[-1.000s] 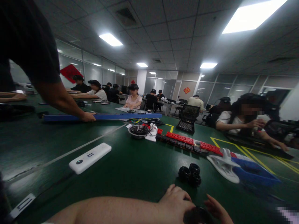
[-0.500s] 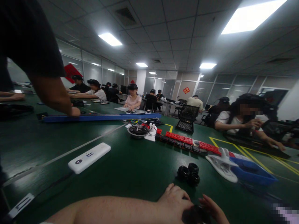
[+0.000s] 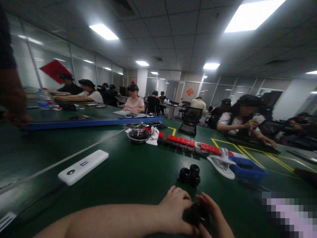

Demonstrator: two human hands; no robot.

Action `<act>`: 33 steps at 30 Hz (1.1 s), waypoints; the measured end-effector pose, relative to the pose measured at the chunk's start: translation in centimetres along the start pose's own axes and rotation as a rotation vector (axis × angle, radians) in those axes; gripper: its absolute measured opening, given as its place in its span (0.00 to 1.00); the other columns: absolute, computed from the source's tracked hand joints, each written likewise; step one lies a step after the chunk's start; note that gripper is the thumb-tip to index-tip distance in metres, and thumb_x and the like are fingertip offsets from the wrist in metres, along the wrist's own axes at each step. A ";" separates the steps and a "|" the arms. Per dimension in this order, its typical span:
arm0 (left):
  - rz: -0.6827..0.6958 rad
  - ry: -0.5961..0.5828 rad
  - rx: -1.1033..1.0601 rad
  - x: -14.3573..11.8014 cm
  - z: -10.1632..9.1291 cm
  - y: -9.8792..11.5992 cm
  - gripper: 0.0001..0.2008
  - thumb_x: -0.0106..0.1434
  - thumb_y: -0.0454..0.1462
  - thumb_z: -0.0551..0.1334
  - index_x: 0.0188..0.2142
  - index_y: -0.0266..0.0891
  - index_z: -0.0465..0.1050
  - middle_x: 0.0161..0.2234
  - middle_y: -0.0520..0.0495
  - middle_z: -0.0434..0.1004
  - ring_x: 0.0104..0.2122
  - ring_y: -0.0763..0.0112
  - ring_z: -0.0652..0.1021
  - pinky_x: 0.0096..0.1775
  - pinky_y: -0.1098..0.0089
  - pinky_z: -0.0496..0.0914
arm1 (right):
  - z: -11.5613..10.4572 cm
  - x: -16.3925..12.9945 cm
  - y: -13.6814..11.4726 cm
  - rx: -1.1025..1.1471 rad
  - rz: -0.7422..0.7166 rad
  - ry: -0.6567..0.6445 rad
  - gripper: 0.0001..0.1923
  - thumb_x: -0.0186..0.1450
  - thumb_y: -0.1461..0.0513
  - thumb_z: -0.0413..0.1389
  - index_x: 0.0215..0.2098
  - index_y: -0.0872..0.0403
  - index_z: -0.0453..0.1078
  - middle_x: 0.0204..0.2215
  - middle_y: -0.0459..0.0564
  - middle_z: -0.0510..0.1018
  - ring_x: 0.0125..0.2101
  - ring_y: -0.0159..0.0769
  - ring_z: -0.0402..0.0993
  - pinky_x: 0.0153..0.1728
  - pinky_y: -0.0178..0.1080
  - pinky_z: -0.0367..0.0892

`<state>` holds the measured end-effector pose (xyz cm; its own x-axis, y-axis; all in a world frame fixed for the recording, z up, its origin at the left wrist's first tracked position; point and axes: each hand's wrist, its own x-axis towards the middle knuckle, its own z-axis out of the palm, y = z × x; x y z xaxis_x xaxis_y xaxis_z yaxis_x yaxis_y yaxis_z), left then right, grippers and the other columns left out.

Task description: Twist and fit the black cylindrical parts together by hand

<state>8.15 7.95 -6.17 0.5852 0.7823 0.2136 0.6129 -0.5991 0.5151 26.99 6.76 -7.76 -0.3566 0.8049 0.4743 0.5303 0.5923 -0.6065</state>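
Note:
Low in the view, my left hand [image 3: 176, 209] reaches across from the left, its fingers curled against the near left side of a black ring-shaped part [image 3: 202, 213]. My right hand [image 3: 215, 211] closes on the same part from the right, with its fingertips along the far and near sides. The part has a round hollow facing up; its lower portion is hidden by the hands. Just beyond them, a small cluster of similar black round parts [image 3: 194, 169] sits on the green table [image 3: 138, 175].
At left lies a white power bank [image 3: 84, 167] with a cable. Behind are a metal bowl [image 3: 138, 136], red parts in a row [image 3: 182, 140], a white clamp [image 3: 223, 167] and a blue tray [image 3: 250, 169]. A long blue bar [image 3: 94, 123] crosses the far left. Several people sit around.
The view has shifted, and the black part shows more of its hollow between my hands. At left, a standing person's arm has moved further left along the blue bar.

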 end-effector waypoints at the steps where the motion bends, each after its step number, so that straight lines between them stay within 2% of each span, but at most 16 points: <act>1: -0.001 -0.001 0.005 0.0 -0.1 0.1 0.23 0.49 0.49 0.64 0.44 0.45 0.67 0.45 0.50 0.65 0.46 0.59 0.64 0.53 0.54 0.51 | 0.0 -0.1 -0.3 -0.012 -0.004 0.009 0.26 0.58 0.61 0.51 0.54 0.56 0.53 0.49 0.59 0.69 0.48 0.46 0.68 0.46 0.46 0.66; 3: -0.001 0.003 0.013 0.0 -0.1 0.1 0.22 0.49 0.47 0.64 0.43 0.45 0.68 0.44 0.49 0.65 0.46 0.59 0.65 0.53 0.55 0.52 | 0.2 -0.1 -0.9 -0.046 0.021 0.046 0.28 0.57 0.60 0.52 0.54 0.57 0.52 0.49 0.60 0.68 0.48 0.47 0.67 0.47 0.48 0.65; 8: 0.018 0.015 0.020 0.0 -0.3 0.3 0.22 0.48 0.45 0.65 0.43 0.45 0.67 0.44 0.49 0.65 0.45 0.60 0.65 0.52 0.56 0.53 | 0.4 0.0 -1.5 -0.061 0.143 0.079 0.26 0.56 0.60 0.54 0.52 0.54 0.54 0.42 0.54 0.72 0.43 0.43 0.71 0.44 0.45 0.68; 13: 0.017 0.021 0.028 0.0 -0.4 0.6 0.20 0.49 0.45 0.64 0.42 0.44 0.68 0.44 0.49 0.66 0.44 0.60 0.66 0.52 0.57 0.53 | 0.2 -0.3 -1.6 -0.019 0.079 0.102 0.24 0.58 0.63 0.51 0.53 0.54 0.53 0.44 0.54 0.71 0.45 0.40 0.70 0.45 0.42 0.67; 18: 0.033 0.012 0.043 0.1 -0.3 0.4 0.20 0.49 0.43 0.65 0.42 0.43 0.68 0.43 0.49 0.66 0.45 0.60 0.65 0.51 0.58 0.54 | -0.1 -0.2 -2.4 -0.035 0.053 0.053 0.32 0.56 0.62 0.54 0.56 0.55 0.48 0.50 0.57 0.65 0.50 0.44 0.63 0.50 0.47 0.61; 23: 0.045 0.019 0.065 0.1 -0.5 0.5 0.19 0.49 0.41 0.64 0.42 0.42 0.68 0.43 0.48 0.66 0.43 0.61 0.66 0.49 0.60 0.57 | -0.1 0.1 -2.8 -0.031 0.125 0.074 0.27 0.56 0.63 0.54 0.53 0.54 0.52 0.42 0.54 0.68 0.43 0.42 0.67 0.45 0.46 0.64; 25: 0.055 0.026 0.074 0.1 -0.5 0.6 0.18 0.50 0.41 0.64 0.41 0.41 0.68 0.43 0.48 0.66 0.44 0.61 0.66 0.49 0.61 0.57 | 0.0 0.2 -2.9 0.003 0.111 0.107 0.26 0.57 0.64 0.52 0.53 0.54 0.51 0.42 0.54 0.67 0.43 0.41 0.67 0.46 0.45 0.64; 30: 0.075 0.019 0.080 0.2 -0.3 0.3 0.18 0.50 0.42 0.64 0.41 0.40 0.69 0.43 0.47 0.67 0.44 0.60 0.65 0.48 0.61 0.58 | -0.1 0.0 -3.1 0.063 -0.005 0.069 0.32 0.55 0.66 0.52 0.56 0.53 0.46 0.50 0.56 0.61 0.47 0.42 0.64 0.49 0.47 0.62; 33: 0.084 0.011 0.080 0.2 -0.2 0.2 0.19 0.50 0.41 0.64 0.42 0.39 0.68 0.44 0.46 0.66 0.45 0.59 0.65 0.48 0.60 0.58 | -0.2 0.1 -3.2 0.009 0.004 0.065 0.35 0.53 0.65 0.55 0.56 0.53 0.47 0.49 0.57 0.62 0.47 0.45 0.63 0.48 0.51 0.61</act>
<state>8.27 8.07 -5.84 0.6305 0.7303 0.2629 0.6028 -0.6741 0.4269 25.42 4.93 -5.58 -0.3037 0.8032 0.5125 0.5246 0.5900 -0.6138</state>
